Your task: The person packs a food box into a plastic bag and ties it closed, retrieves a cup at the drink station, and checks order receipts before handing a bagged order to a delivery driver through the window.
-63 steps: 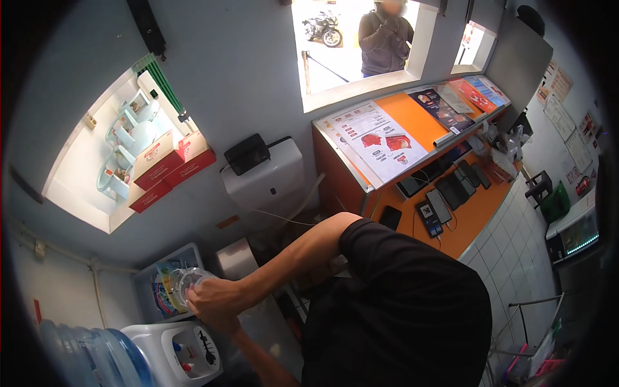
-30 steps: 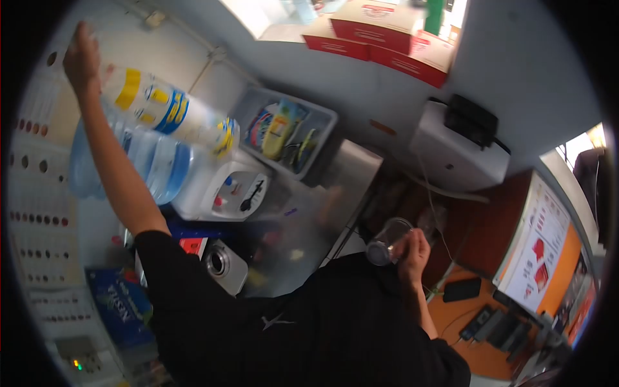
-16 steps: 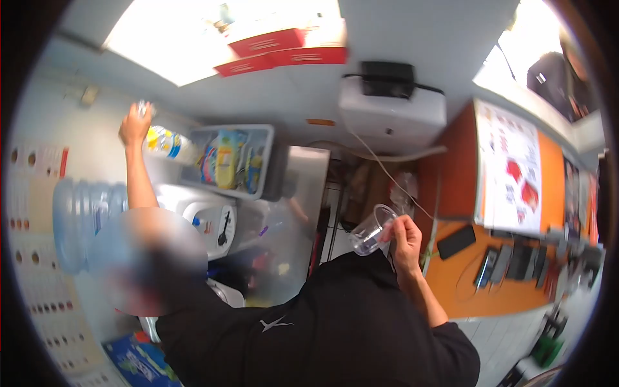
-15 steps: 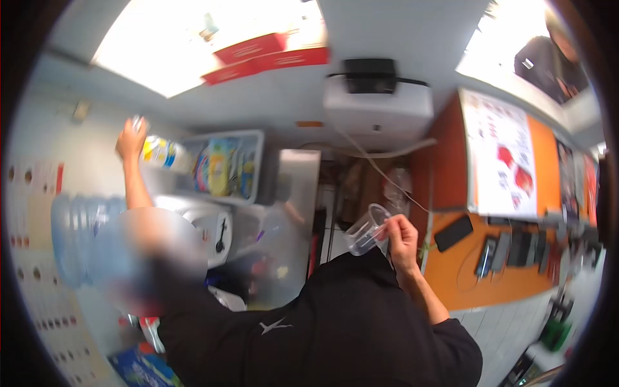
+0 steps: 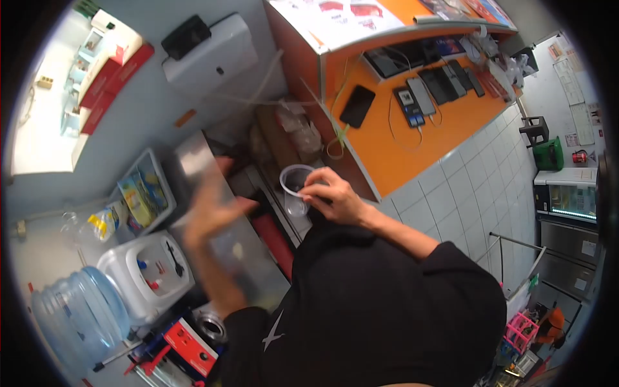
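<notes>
Near front of black cloth shirt (image 5: 387, 309), clear round plastic cup (image 5: 296, 204) is held by right hand (image 5: 332, 195), its rim pinched between thumb and fingers. Left hand (image 5: 211, 205) is blurred, fingers spread open, over shiny grey metal table (image 5: 259, 274). Flat black phone (image 5: 357, 106) is seen on orange flat-topped desk (image 5: 391, 161).

clear plastic cup (image 5: 296, 205) w/ a round rim & see-thru walls, open mouth facing up twd the camera, a bit tilted. it's off the counter (image 5: 400, 151), held at the rim in the r. hand (image 5: 338, 197), nr the black shirt (image 5: 380, 303).
</notes>
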### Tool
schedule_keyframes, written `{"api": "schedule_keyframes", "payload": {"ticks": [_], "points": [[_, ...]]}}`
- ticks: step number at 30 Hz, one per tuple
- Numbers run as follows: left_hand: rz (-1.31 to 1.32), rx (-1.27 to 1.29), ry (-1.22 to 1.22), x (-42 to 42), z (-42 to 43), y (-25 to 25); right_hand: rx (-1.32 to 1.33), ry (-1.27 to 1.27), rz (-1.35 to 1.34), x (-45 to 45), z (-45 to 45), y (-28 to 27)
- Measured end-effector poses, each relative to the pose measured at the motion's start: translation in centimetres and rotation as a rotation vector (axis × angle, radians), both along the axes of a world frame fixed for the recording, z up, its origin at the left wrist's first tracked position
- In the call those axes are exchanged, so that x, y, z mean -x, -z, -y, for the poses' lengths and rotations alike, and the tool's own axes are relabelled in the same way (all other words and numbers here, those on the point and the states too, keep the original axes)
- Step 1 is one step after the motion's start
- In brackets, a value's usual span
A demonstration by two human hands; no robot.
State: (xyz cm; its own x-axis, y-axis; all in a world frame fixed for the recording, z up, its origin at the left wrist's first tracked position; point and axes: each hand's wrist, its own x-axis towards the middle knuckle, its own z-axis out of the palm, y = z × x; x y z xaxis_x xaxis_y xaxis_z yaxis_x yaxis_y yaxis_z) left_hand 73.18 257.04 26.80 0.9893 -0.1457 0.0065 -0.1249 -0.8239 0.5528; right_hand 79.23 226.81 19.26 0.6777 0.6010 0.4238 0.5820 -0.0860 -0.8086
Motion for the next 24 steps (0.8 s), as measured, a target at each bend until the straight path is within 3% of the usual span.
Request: {"api": "schedule_keyframes", "payload": {"ticks": [1,2,4,6,7,10,11,12,13,15,17,19,22,24], "points": [[-0.055,0.224,0.069,0.9,5.0,3.7,0.008,0.011,0.004,0.7,0.4,-0.2],[0.042,0.252,0.043,2.0,8.3,6.7,0.009,0.009,0.013,1.3,0.3,-0.3],[-0.052,0.771,-0.210,3.3,12.3,11.6,0.037,-0.081,0.057,1.9,0.5,0.5],[0.043,0.741,-0.296,4.3,12.7,14.4,0.027,-0.080,0.156,3.2,1.3,0.6],[0.028,0.773,-0.438,4.7,12.6,13.3,0.048,-0.079,0.108,3.6,1.8,0.3],[0.599,0.303,-0.862,5.1,5.6,21.7,0.170,-0.006,0.176,4.1,4.3,0.3],[0.744,0.404,-1.051,5.0,1.1,26.6,0.157,-0.011,0.125,4.2,5.4,1.5],[0.678,-0.139,-1.145,6.4,-4.7,29.5,0.140,-0.016,0.076,4.2,7.0,3.2],[0.720,-0.194,-1.240,6.9,-7.7,31.2,0.166,0.025,0.022,4.5,9.0,4.8],[0.510,-0.391,-1.474,7.9,-10.0,32.4,0.222,0.112,-0.081,4.9,13.3,7.9],[0.307,-0.100,-1.675,8.1,-9.9,31.2,0.298,0.221,-0.164,5.7,18.9,11.5],[0.388,-0.084,-1.633,8.9,-10.2,32.3,0.361,0.396,-0.228,6.5,25.7,15.0],[0.090,-0.405,-1.846,7.3,-6.3,30.2,0.437,0.714,-0.334,9.4,37.8,21.4],[-0.074,-0.784,-2.105,6.8,-6.9,33.4,0.501,0.896,-0.512,11.2,45.4,19.3]]}}
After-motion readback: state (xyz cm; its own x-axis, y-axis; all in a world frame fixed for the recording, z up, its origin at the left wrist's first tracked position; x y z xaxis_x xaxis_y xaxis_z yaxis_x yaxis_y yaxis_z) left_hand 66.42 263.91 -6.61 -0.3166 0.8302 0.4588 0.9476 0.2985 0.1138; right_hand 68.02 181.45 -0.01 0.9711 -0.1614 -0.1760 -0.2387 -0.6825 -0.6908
